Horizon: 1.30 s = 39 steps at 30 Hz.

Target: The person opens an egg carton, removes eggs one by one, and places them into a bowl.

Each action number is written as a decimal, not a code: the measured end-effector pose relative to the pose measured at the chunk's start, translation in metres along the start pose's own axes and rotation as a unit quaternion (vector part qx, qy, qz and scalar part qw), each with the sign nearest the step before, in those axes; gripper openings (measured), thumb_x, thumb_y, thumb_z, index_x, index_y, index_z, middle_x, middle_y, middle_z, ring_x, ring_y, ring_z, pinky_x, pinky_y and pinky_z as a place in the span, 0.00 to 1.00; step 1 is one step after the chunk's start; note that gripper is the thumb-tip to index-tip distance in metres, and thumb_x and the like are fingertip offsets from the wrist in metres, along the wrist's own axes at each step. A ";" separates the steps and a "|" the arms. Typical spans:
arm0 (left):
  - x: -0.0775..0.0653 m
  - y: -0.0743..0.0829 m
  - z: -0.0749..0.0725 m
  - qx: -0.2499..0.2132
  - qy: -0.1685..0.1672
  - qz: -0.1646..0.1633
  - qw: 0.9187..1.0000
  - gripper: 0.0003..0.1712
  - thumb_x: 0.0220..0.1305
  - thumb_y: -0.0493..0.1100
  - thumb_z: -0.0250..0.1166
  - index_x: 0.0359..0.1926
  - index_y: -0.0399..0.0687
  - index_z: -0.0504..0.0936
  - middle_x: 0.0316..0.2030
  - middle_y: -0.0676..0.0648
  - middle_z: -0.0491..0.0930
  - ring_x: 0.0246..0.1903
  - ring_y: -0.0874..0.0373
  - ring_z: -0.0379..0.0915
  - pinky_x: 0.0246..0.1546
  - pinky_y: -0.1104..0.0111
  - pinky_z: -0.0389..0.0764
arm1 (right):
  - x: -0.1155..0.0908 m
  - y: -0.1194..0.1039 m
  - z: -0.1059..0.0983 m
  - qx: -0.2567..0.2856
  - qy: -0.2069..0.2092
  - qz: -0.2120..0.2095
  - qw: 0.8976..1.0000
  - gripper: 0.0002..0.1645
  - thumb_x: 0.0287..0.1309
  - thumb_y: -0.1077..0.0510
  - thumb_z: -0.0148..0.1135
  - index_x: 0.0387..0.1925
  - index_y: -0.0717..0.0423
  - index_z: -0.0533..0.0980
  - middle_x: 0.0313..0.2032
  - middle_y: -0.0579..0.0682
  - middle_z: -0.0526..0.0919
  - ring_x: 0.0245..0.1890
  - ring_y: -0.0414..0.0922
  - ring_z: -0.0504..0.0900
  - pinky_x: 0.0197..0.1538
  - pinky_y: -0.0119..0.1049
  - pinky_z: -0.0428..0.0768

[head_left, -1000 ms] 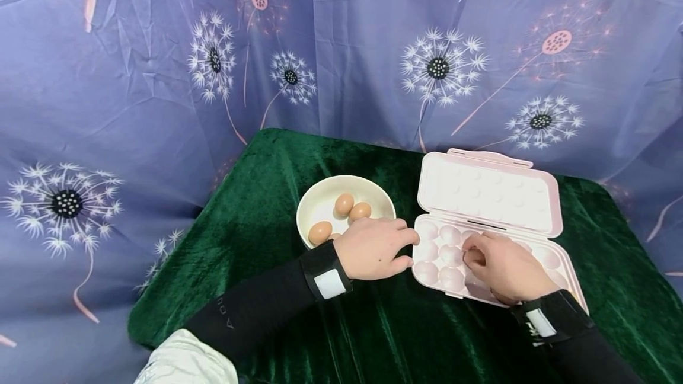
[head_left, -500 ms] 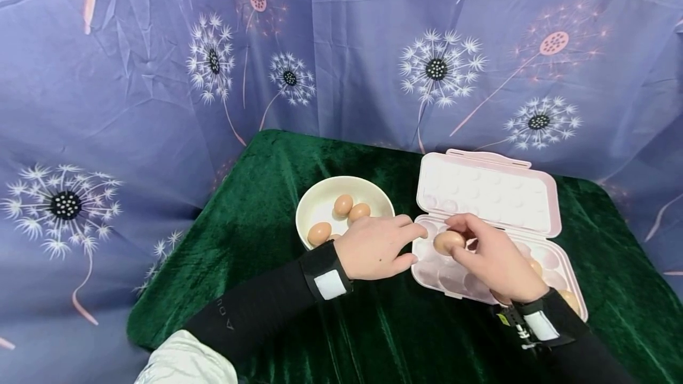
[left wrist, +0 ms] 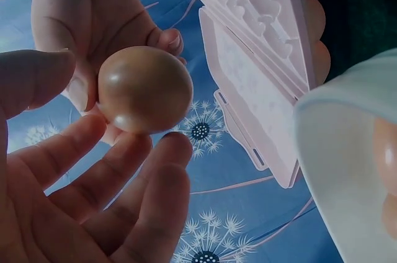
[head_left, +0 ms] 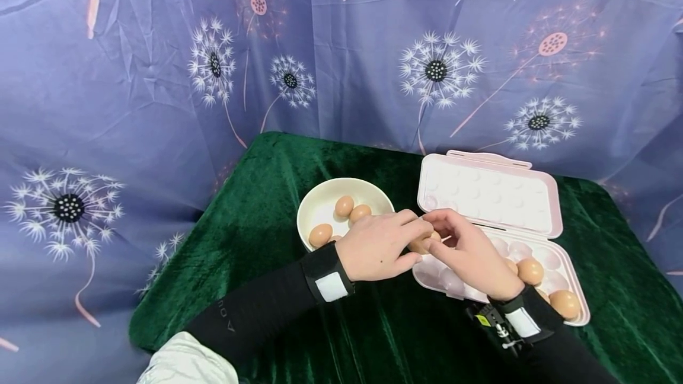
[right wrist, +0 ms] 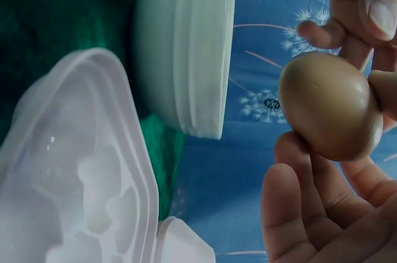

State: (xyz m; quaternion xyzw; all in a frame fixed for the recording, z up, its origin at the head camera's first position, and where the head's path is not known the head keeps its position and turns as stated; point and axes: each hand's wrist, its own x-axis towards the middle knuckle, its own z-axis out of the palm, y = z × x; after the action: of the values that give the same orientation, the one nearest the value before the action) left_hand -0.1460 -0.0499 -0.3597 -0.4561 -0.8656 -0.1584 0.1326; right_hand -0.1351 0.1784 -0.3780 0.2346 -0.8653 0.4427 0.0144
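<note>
Between my two hands is a brown egg (right wrist: 332,106). My right hand (head_left: 475,256) pinches it with thumb and fingers above the left end of a pale pink egg box (head_left: 571,277). My left hand (head_left: 376,248) is held over the right side of a cream bowl (head_left: 308,209), its fingers loosely bent and reaching around the egg. In the left wrist view the left fingertips (left wrist: 130,142) lie close under the egg; whether they touch it cannot be told. Several eggs (head_left: 344,206) lie in the bowl, part of them hidden by the left hand.
The box's lid (head_left: 488,191) is folded back behind its base. Several eggs (head_left: 564,304) sit in cups at the base's right end. A dark green velvet cloth (head_left: 267,194) covers the table. Behind hangs a purple curtain (head_left: 363,76) with dandelions.
My right hand has lifted the egg from the box's cups and brought it left to the left hand. Eggs at the box's right end have come into sight. The left hand has barely moved.
</note>
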 end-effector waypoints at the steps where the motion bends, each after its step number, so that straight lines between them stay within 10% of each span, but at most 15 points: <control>1: 0.000 0.000 0.000 0.001 0.002 0.000 1.000 0.20 0.64 0.53 0.68 0.56 0.61 0.77 0.45 0.59 0.73 0.33 0.70 0.69 0.23 0.75 0.69 | 0.000 -0.001 0.001 0.003 -0.001 0.002 1.000 0.20 0.68 0.60 0.62 0.60 0.52 0.73 0.47 0.44 0.84 0.41 0.42 0.83 0.41 0.35 0.81; 39: 0.002 -0.011 -0.010 0.021 0.003 0.010 1.000 0.16 0.68 0.52 0.65 0.55 0.59 0.80 0.41 0.56 0.76 0.27 0.66 0.71 0.22 0.71 0.71 | 0.005 -0.007 0.015 0.083 -0.016 -0.011 0.996 0.25 0.73 0.60 0.58 0.68 0.54 0.68 0.52 0.49 0.83 0.47 0.45 0.83 0.47 0.31 0.79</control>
State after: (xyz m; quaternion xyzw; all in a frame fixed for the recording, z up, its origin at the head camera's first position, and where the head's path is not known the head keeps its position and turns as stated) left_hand -0.1550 -0.0583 -0.3513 -0.4615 -0.8637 -0.1404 0.1460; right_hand -0.1337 0.1612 -0.3803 0.2516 -0.8230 0.5091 -0.0143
